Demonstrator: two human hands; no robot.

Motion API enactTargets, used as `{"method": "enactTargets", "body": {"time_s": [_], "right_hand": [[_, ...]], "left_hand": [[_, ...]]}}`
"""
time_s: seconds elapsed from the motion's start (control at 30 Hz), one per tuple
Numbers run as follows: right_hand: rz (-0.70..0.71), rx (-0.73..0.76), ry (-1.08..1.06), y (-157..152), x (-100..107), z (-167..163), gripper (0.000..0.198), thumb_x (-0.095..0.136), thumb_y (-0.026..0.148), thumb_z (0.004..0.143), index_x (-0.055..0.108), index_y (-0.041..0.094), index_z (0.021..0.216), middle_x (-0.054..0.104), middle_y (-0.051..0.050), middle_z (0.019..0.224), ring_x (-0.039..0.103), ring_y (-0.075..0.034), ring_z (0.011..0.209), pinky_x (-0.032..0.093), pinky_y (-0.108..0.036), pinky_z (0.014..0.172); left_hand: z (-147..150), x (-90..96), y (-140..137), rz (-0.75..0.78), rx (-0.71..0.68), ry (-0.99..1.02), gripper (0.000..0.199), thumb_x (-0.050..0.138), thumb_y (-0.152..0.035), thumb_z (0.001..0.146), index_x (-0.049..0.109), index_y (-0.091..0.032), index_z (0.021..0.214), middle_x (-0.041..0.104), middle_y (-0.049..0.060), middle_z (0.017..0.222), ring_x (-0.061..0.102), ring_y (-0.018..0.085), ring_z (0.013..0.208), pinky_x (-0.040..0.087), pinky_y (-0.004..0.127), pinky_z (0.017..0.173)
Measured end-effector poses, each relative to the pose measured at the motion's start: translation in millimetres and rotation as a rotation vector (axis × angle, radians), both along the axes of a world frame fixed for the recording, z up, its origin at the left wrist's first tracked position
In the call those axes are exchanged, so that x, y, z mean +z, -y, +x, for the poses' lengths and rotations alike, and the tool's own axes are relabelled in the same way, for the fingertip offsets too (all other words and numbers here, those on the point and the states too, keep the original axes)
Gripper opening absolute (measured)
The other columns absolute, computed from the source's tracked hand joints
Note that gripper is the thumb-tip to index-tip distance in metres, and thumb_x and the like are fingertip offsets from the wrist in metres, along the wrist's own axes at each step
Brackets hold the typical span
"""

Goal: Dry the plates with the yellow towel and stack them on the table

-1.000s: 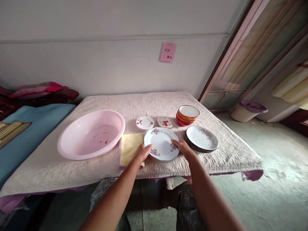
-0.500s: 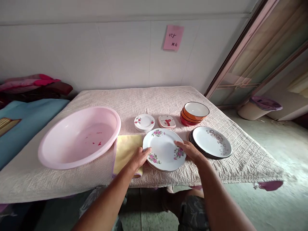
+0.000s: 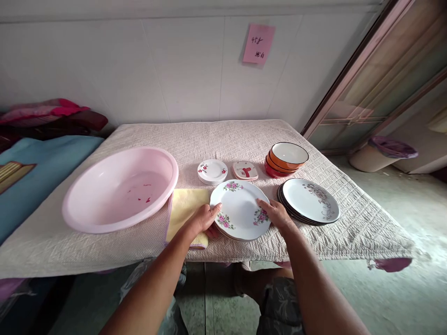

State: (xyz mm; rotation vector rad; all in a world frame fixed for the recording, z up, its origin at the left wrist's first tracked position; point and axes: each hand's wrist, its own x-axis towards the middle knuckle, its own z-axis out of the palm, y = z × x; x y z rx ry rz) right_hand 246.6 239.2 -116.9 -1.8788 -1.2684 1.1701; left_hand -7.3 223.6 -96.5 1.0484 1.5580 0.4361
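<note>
A stack of white plates with pink flowers (image 3: 240,211) sits near the front edge of the cloth-covered table. My left hand (image 3: 204,219) grips its left side, thumb on the top plate's rim and fingers down at the side. On the opposite side, my right hand (image 3: 275,214) has its thumb over the rim; its other fingers are mostly hidden. A folded yellow cloth (image 3: 185,209) lies beside and partly under my left hand. Just right of my right hand stands a stack of dark-edged plates (image 3: 309,197).
Small flowered plates (image 3: 213,170), squarish red-patterned dishes (image 3: 245,170) and stacked orange and red bowls (image 3: 288,158) stand farther back. A large pink basin (image 3: 120,190) fills the left side. A pink note (image 3: 259,44) hangs on the wall. A bin (image 3: 380,154) stands right.
The view has tilted slightly, so everything sits a little higher. Fingers of my left hand now show below the plates' rim. Both hands stay on the stack, which has not visibly moved.
</note>
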Motion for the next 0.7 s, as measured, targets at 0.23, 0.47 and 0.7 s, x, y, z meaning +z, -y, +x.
{"method": "enactTargets", "body": {"time_s": [0.23, 0.47, 0.7], "right_hand": [[0.149, -0.057, 0.324, 1.8, 1.5, 0.7, 0.035, 0.054, 0.055, 0.079, 0.057, 0.021, 0.071, 0.058, -0.003, 0.069, 0.054, -0.02, 0.073, 0.038, -0.029, 0.066], [0.336, -0.156, 0.594, 5.1, 6.9, -22.9, 0.046, 0.049, 0.049, 0.083, 0.064, 0.018, 0.113, 0.064, -0.012, 0.103, 0.057, -0.027, 0.094, 0.042, -0.037, 0.085], [0.54, -0.203, 0.721, 5.1, 21.6, -41.1, 0.048, 0.048, 0.038, 0.082, 0.061, 0.016, 0.122, 0.062, -0.014, 0.106, 0.053, -0.031, 0.099, 0.04, -0.045, 0.09]], "left_hand": [[-33.2, 0.2, 0.0, 0.049, -0.079, 0.045, 0.048, 0.035, -0.059, 0.092, 0.053, -0.014, 0.096, 0.063, 0.006, 0.055, 0.061, 0.019, 0.042, 0.047, 0.026, 0.041], [-40.6, 9.1, 7.5, 0.247, -0.008, -0.116, 0.028, 0.046, -0.027, 0.091, 0.053, -0.011, 0.113, 0.054, -0.005, 0.049, 0.042, 0.007, 0.032, 0.032, 0.017, 0.037], [-40.1, 7.1, 13.6, 0.343, 0.034, -0.133, 0.057, 0.052, -0.022, 0.086, 0.04, -0.011, 0.14, 0.054, -0.005, 0.054, 0.049, 0.011, 0.043, 0.038, 0.02, 0.044]]}}
